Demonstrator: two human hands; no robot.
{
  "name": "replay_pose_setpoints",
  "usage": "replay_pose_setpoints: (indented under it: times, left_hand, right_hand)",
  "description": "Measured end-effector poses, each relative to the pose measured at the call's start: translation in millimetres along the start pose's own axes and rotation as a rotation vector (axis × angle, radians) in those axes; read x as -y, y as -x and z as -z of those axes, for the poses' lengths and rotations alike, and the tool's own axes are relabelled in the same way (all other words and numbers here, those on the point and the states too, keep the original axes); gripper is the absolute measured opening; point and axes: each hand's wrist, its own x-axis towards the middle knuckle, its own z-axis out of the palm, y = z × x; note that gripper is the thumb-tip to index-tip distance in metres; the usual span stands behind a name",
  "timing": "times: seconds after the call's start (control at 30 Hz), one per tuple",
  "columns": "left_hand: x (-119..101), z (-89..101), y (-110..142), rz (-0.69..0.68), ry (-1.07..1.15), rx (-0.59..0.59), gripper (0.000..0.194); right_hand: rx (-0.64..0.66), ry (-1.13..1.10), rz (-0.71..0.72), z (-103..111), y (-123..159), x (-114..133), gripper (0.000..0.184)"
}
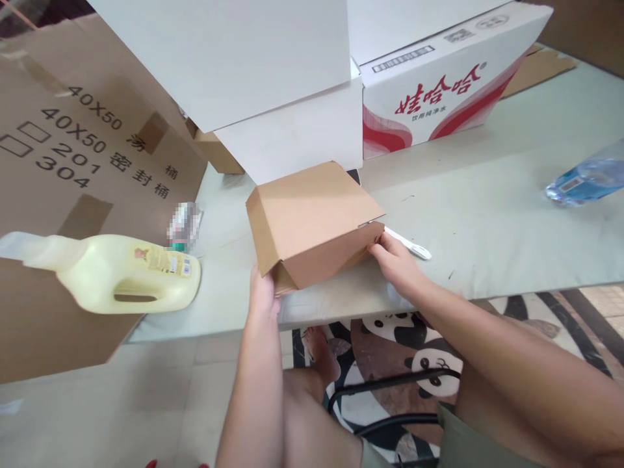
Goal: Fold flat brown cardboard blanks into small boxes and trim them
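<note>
A small brown cardboard box (316,211) is held between both my hands above the front of the cloth-covered table. Its lid lies almost flat over the top, and a flap juts out on the left side. My left hand (263,292) grips the box's near left corner, with most of its fingers hidden beneath the flap. At the near right corner my right hand (392,260) pinches the cardboard edge. Just behind that hand, a white utility-knife-like tool (413,246) rests on the table, partly covered by the fingers.
White cartons (292,130) and a red-and-white water carton (429,104) stand at the back. A pale yellow detergent jug (131,270) is at left before a large printed carton (63,162). A clear water bottle (587,179) lies at right. The table's front edge (312,318) runs below the box.
</note>
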Motion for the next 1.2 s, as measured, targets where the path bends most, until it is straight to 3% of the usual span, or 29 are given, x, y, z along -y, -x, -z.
replay_pose_setpoints:
  times: [0.6,1.2]
  left_hand:
    - [0.9,-1.3,1.9,0.036,-0.001,0.009,0.044]
    - [5.5,-1.9,2.4,0.003,-0.003,0.002,0.04]
  right_hand:
    - [-0.001,-0.014,-0.014,-0.5,0.2,-1.4,0.023]
    - [-0.013,0.02,-0.047,0.5,0.4,-0.9,0.017]
